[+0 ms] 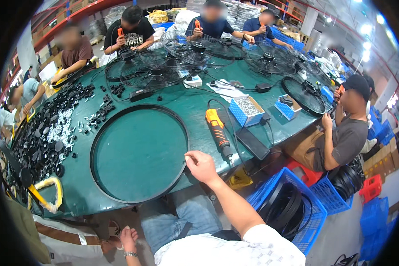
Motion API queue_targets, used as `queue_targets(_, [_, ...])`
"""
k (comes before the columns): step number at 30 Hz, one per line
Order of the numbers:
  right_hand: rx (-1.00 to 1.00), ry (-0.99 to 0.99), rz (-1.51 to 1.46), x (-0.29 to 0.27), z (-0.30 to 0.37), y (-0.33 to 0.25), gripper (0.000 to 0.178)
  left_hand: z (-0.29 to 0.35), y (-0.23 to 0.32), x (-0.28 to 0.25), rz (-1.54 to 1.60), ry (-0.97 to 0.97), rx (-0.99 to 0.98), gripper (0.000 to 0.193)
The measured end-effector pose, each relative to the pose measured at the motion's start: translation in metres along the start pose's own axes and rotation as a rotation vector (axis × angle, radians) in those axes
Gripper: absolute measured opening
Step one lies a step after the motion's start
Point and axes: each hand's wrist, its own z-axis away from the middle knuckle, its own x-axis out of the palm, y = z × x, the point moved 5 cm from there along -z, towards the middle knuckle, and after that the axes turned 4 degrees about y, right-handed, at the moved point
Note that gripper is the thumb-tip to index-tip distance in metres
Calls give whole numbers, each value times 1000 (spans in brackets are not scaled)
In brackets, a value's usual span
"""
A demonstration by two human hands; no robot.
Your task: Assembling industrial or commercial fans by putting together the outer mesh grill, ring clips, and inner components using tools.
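A large thin black ring (139, 107) lies flat on the green table in front of me. My right hand (201, 166) is closed on the right side of its rim, with thumb and fingers pinching the edge. Low beside my lap hangs my left hand (128, 238), a watch at its wrist. Its fingers are loosely bent and apart from the table, and I see nothing in them. An orange and black electric screwdriver (217, 131) lies to the right of the ring, near my right hand.
Black knobs (40, 128) and silver screws (64, 128) are heaped on the left of the green table (142, 150). A blue box of screws (247, 110) and a black phone (252, 143) lie right. Co-workers sit around with fan guards (155, 75). A blue crate (312, 230) holds black rings.
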Motion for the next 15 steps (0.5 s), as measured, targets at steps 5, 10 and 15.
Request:
queue_targets(5, [2,-12,-16,-2,-2,-3,11,39,65,17,-87,7,300,35])
queue_targets(10, [21,-8,-15,-5,-5,-5,10,80,140,46,-124,49,558,31])
queue_targets(15, [63,-44,3,-4,-9,-5,9,85,219,77,-193,113,840,30])
